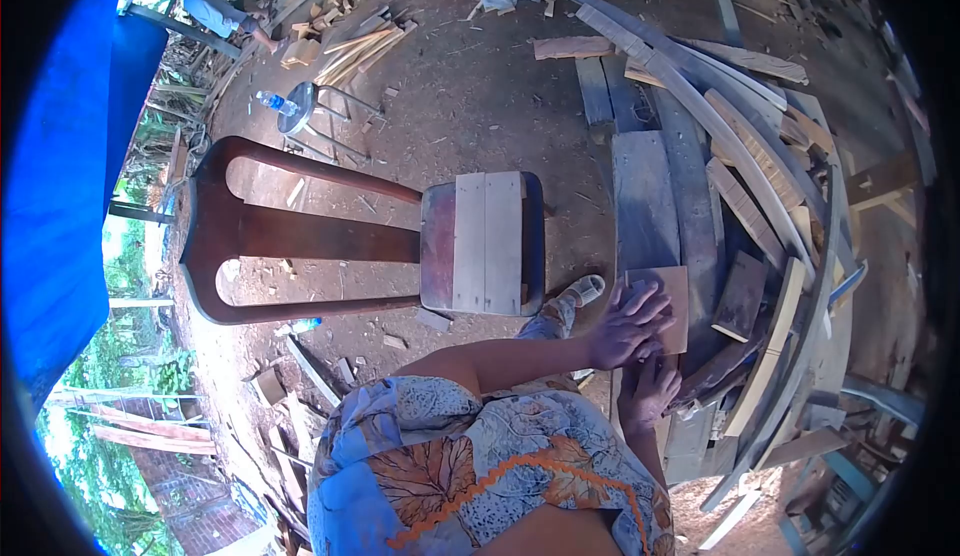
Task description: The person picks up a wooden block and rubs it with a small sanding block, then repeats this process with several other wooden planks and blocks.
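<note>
A flat, square brown piece like a thin board (678,296) lies on the long grey planks of the bench. My left hand (632,326) rests across its left part, fingers spread and pointing right. Just below, my right hand (650,393) is closed, its curled fingers right at the near edge of the brown piece and close to my left fingertips. What the right fingers hold is hidden. Beside them on the right lies a dark wooden block (741,296) among loose strips.
A dark wooden chair (330,231) with two pale boards (488,244) across its seat stands left. Behind it a stool (303,108) holds a water bottle (275,103). Curved wood strips (740,141) pile up on the right. Another person (215,11) is at far left.
</note>
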`<state>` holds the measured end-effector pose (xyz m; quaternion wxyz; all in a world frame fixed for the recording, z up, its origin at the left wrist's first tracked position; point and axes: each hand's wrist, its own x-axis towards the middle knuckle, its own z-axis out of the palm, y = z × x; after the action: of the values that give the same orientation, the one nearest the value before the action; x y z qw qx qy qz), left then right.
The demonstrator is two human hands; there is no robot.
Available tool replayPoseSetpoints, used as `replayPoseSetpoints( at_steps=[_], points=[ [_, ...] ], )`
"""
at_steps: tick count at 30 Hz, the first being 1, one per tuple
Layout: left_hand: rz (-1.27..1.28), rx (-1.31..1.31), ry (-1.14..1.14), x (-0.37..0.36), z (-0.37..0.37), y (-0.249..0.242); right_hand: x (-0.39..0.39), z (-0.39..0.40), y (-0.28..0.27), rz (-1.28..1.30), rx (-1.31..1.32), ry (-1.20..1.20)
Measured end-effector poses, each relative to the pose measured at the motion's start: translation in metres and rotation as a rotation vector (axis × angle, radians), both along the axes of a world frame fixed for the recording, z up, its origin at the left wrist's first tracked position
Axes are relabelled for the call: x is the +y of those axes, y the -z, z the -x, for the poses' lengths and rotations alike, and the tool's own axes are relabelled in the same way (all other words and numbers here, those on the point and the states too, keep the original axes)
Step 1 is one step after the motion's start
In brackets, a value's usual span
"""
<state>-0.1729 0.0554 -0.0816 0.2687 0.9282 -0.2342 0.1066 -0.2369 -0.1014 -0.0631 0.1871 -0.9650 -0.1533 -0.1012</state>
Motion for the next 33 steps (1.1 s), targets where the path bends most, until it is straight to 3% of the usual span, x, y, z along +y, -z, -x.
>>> replayPoseSetpoints(
  at_steps=[4, 7, 10, 17, 19, 23, 27, 29, 33],
  points=[
    [-0.014, 0.025, -0.029, 0.005, -0.032, 0.004, 0.012, -0.037, -0.001, 0.031, 0.043, 0.038],
    [-0.001, 0.144, -0.062, 0.016, -0.096, 0.002, 0.028, -0.093, 0.004, 0.053, 0.003, 0.047],
    [0.007, -0.040, -0.043, 0.020, -0.116, 0.019, 0.031, -0.112, 0.011, 0.067, -0.062, 0.046],
    [-0.059, -0.124, -0.036, -0.008, -0.056, 0.015, 0.009, -0.050, -0.005, 0.049, 0.040, 0.104],
    [0.056, 0.027, 0.086, -0.016, -0.027, 0.006, -0.004, -0.021, -0.007, 0.025, -0.053, 0.050],
    [0.134, -0.109, 0.080, -0.030, -0.019, 0.013, -0.013, -0.002, -0.006, -0.029, 0.007, 0.115],
    [0.137, 0.053, 0.119, -0.017, -0.054, 0.003, -0.006, -0.043, -0.001, 0.041, -0.102, 0.091],
    [0.036, 0.077, 0.013, -0.019, -0.085, 0.007, 0.002, -0.079, -0.004, 0.075, 0.058, 0.148],
    [0.023, 0.120, -0.036, -0.018, -0.133, 0.016, 0.009, -0.124, 0.005, 0.078, -0.007, 0.147]
  ],
)
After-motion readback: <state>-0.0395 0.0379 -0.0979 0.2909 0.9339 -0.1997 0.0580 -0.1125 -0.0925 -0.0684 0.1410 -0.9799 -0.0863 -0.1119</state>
